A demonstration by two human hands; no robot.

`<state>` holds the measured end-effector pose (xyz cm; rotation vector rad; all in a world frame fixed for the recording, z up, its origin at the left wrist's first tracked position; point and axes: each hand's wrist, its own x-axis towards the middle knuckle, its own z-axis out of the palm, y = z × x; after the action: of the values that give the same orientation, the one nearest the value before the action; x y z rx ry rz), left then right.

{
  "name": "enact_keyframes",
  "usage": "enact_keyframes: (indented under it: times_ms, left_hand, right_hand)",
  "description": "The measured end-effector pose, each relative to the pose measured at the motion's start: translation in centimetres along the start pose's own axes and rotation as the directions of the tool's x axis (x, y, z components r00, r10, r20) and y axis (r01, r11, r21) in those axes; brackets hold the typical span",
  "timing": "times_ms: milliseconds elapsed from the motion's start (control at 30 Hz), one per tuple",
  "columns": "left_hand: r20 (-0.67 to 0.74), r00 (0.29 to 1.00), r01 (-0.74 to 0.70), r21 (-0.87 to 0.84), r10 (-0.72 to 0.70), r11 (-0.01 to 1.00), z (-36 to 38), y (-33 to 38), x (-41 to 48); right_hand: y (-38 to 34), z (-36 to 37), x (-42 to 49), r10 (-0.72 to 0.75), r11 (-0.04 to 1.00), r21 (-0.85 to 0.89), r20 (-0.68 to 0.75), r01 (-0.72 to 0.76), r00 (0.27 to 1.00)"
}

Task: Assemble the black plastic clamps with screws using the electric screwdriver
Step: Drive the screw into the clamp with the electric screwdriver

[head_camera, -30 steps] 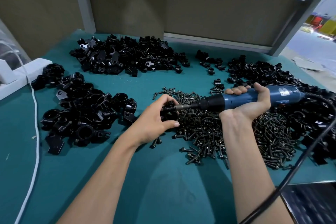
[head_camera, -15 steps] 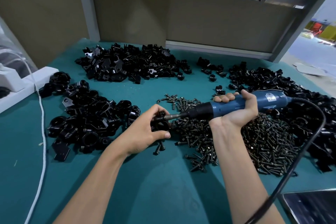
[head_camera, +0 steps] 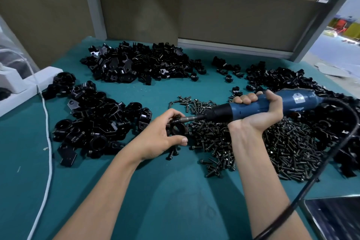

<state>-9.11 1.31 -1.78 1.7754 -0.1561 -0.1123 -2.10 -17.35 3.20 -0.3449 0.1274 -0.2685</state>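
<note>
My left hand grips a round black plastic clamp just above the green table, at the left edge of the screw pile. My right hand is wrapped round the blue electric screwdriver, held nearly level and pointing left. Its metal bit meets the top of the clamp, where a screw head sits. My fingers hide part of the clamp.
Assembled clamps are heaped at the left. Loose clamp halves lie at the back, and more at the right. The driver's black cable loops down the right side. A white cord runs along the left, past a white box.
The view has tilted, so hands and piles sit lower in the frame. Both hands keep the same hold, with the bit still on the clamp.
</note>
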Motion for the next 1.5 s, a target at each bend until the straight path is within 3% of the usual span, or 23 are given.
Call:
enact_keyframes:
  times_ms: [200,333,400,500,633,1100,1367,1500]
  left_hand:
    - [-0.025,0.998,-0.049,0.005,0.049,0.999,0.2,0.3,0.1]
    - [0.037,0.999,-0.015,0.021,0.014,1.000,0.1,0.2,-0.3]
    - [-0.013,1.000,0.007,-0.041,-0.008,0.999,-0.4,0.1,-0.2]
    - [-0.086,0.996,0.014,-0.200,-0.032,0.980,-1.2,0.2,-0.3]
    - [-0.047,0.999,0.002,-0.307,-0.017,0.952,-0.8,0.7,-0.3]
    - [-0.027,0.999,-0.026,-0.237,0.020,0.971,-0.6,0.8,-0.4]
    - [0.049,0.999,0.031,-0.354,-0.014,0.935,-0.4,0.5,-0.4]
    - [0.048,0.999,0.034,-0.283,-0.021,0.958,-0.3,0.4,-0.4]
  right_hand:
    - [-0.7,0.1,0.0,0.013,1.000,0.024,0.197,-0.018,0.980]
    - [-2.1,-0.1,0.0,0.047,0.998,0.019,0.352,-0.057,0.935]
    - [-3.1,-0.2,0.3,0.011,0.999,0.038,0.394,-0.029,0.919]
    - [-3.9,-0.4,0.5,-0.035,0.998,0.067,0.374,0.011,0.927]
    - [-3.0,-0.6,0.2,-0.017,0.999,0.034,0.294,0.007,0.956]
    - [-2.4,-0.7,0.1,0.013,1.000,0.007,0.283,-0.016,0.959]
    - [-2.5,-1.0,0.4,0.023,1.000,0.012,0.296,-0.028,0.955]
    - [-2.4,-1.0,0.2,0.018,0.999,-0.045,0.322,-0.004,0.947]
